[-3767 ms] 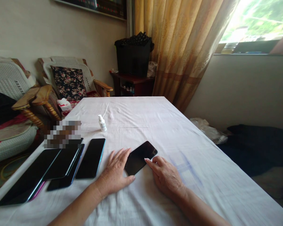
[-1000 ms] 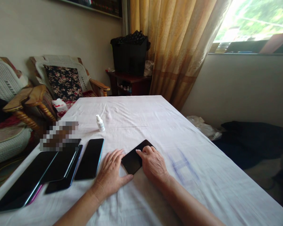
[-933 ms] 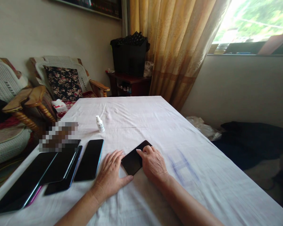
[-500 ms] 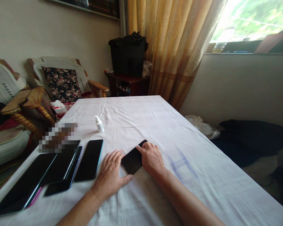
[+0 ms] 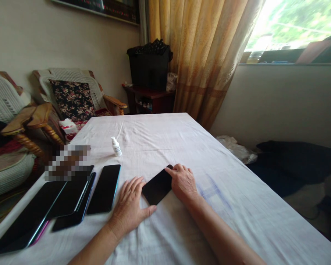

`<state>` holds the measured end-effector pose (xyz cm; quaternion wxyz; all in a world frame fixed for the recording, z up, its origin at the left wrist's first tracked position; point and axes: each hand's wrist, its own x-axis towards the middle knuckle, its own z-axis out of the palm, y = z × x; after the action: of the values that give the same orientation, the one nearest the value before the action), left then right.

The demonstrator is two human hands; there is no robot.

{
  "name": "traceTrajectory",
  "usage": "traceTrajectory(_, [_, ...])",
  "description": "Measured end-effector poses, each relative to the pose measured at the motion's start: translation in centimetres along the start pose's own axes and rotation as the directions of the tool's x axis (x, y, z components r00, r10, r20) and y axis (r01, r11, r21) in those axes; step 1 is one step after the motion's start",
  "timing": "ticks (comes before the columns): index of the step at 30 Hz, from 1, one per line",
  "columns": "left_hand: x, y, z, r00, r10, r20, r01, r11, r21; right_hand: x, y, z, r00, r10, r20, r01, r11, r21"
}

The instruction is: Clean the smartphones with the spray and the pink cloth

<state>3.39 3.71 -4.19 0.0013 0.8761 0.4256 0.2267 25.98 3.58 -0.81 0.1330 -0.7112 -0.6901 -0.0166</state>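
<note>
A dark smartphone (image 5: 157, 186) lies slantwise on the white tablecloth, its black screen facing up. My left hand (image 5: 129, 200) spans its left end, thumb at the near corner and fingers at the far left edge, holding it in place. At the far right corner of the phone is my right hand (image 5: 183, 182), index finger and thumb close to the screen and the other fingers curled under; whatever they may hold is hidden. Beside my left hand another black-screened phone (image 5: 104, 189) with a blue edge lies flat. Farther off, a small white spray bottle (image 5: 116, 147) stands upright.
Several overlapping dark devices, among them a large tablet (image 5: 27, 221), lie at the table's left. A blurred-out brown object (image 5: 68, 162) is behind them. Wicker armchairs (image 5: 71, 73) stand beyond the left edge. Bags and dark cloth (image 5: 295, 162) lie right of the table.
My right hand has slid right across the phone toward its right edge, uncovering more of the screen. My left hand and the phone stay in place.
</note>
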Motion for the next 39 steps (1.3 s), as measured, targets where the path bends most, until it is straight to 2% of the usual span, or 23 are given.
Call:
traceTrajectory(4, [0.1,0.1,-0.1,1.000,-0.010,0.014,0.010,1.000,-0.018,0.3,1.1,0.1,0.998,0.059,-0.020,-0.059,0.998,-0.013])
traceTrajectory(8, [0.2,0.3,-0.3,0.999,-0.030,0.020,0.030,0.999,-0.040,0.1,1.4,-0.2,0.998,0.067,-0.015,-0.068,0.997,-0.026])
traceTrajectory(17, [0.0,0.2,-0.6,1.000,-0.008,0.024,0.009,0.998,-0.070,-3.7,1.0,-0.8,0.993,-0.113,0.030,0.113,0.993,0.022])
traceTrajectory(24, [0.0,0.1,-0.6,0.999,0.009,0.044,-0.006,0.998,-0.057,-2.6,2.3,-1.0,1.000,0.029,0.003,-0.029,0.998,-0.056])
traceTrajectory(32, [-0.1,0.2,-0.7,0.999,0.016,0.033,-0.014,0.998,-0.059,-3.5,0.4,-0.8,0.991,-0.128,0.041,0.127,0.992,0.009])
traceTrajectory(39, [-0.2,0.0,-0.7,0.999,0.014,0.035,-0.012,0.998,-0.055,-3.8,2.6,-1.3,0.999,0.032,0.039,-0.029,0.996,-0.081])
